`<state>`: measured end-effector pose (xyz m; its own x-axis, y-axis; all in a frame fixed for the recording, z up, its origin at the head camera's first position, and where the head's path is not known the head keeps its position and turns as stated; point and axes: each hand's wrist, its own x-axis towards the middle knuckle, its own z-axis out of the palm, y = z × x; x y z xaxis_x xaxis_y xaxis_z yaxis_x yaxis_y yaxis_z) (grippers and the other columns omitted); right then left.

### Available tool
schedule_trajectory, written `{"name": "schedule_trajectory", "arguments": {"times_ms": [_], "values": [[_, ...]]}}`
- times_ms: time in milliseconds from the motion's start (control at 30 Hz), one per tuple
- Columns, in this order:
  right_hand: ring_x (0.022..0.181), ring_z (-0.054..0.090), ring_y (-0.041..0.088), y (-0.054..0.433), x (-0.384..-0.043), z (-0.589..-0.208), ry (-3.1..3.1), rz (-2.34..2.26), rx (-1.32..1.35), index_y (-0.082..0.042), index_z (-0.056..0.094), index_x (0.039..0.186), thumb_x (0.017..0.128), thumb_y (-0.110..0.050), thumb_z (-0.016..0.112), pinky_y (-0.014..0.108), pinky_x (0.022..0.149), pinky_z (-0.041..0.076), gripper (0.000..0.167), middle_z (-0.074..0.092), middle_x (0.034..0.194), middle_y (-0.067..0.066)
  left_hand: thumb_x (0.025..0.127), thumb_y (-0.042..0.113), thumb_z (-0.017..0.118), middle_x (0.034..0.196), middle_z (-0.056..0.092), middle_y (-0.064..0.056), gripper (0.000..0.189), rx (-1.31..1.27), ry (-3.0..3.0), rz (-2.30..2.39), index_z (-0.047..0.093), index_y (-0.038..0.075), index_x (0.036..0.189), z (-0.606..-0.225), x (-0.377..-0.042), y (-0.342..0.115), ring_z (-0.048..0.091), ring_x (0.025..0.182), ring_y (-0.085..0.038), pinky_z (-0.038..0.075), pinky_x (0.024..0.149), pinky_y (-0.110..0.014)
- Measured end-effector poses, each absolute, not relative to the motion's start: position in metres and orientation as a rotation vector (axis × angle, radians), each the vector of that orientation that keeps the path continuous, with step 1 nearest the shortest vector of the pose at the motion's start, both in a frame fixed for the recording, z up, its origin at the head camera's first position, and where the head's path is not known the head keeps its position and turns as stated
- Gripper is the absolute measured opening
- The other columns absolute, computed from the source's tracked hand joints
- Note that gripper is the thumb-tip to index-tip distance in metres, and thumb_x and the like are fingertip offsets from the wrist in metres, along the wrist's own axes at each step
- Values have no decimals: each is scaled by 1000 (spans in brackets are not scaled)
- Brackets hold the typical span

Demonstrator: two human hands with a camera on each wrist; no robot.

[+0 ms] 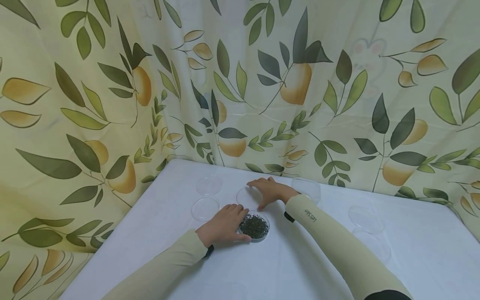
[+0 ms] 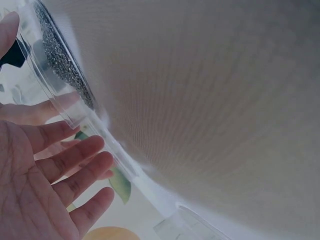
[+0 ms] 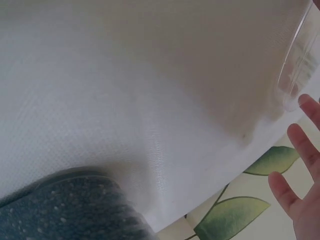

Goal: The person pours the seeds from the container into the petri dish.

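Note:
A clear round petri dish filled with dark granules stands on the white table. My left hand holds it from the left, thumb on the near side and fingers toward the far side. In the left wrist view the index fingertip meets the dish wall, while the other fingers spread apart from it. Just beyond, my right hand grips a clear round dish between thumb and fingers. In the right wrist view one fingertip touches this dish's edge; the thumb is mostly out of sight.
Two clear round dishes, one farther and one nearer, lie left of my hands. Another clear dish lies behind my right wrist. Two more, overlapping, lie at the right. A leaf-patterned curtain hangs behind the white table.

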<state>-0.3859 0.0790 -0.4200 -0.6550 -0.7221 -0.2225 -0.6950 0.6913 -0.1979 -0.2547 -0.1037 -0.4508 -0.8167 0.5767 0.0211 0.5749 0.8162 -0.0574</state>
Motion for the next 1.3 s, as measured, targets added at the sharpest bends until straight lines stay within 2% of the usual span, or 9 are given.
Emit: {"name": "schedule_trajectory", "arguments": {"times_ms": [200, 433, 667, 867, 1067, 1300], "values": [[138, 30, 35, 78, -386, -418, 2617, -95, -1114, -9, 37, 143, 68, -33, 83, 63, 111, 17, 91, 37, 148, 15, 81, 71, 49, 130, 51, -8, 86, -937, -2958, 69, 42, 7, 139, -450, -254, -104, 47, 121, -20, 38, 105, -35], [135, 33, 36, 80, -384, -418, 2659, -69, -1178, -5, 39, 141, 67, -35, 83, 60, 107, 26, 92, 39, 144, 17, 81, 71, 50, 130, 51, -7, 86, -925, -2965, 76, 42, 8, 139, -449, -254, -103, 47, 121, -20, 38, 105, -35], [131, 36, 32, 82, -380, -416, 2721, -77, -1249, -4, 40, 138, 63, -36, 86, 59, 105, 30, 94, 40, 140, 15, 81, 71, 49, 132, 50, -8, 86, -919, -2979, 70, 41, 7, 139, -449, -254, -102, 47, 123, -21, 37, 106, -35], [130, 36, 32, 87, -370, -410, 2765, -66, -1272, -2, 40, 137, 60, -32, 88, 58, 103, 30, 95, 40, 139, 16, 81, 71, 48, 130, 51, -8, 86, -920, -2973, 86, 42, 8, 139, -449, -254, -103, 48, 121, -21, 38, 105, -35], [130, 36, 34, 99, -360, -406, 2801, -83, -1277, -2, 41, 135, 57, -27, 89, 60, 107, 26, 95, 41, 137, 17, 81, 71, 50, 129, 51, -7, 86, -920, -2979, 58, 42, 8, 139, -450, -254, -103, 48, 120, -21, 39, 104, -36], [129, 38, 36, 113, -352, -403, 2867, -28, -1329, -2, 41, 133, 53, -25, 91, 62, 106, 29, 98, 42, 135, 17, 81, 71, 50, 128, 52, -8, 86, -919, -2966, 62, 43, 8, 138, -451, -254, -102, 48, 120, -22, 39, 104, -36]]}}
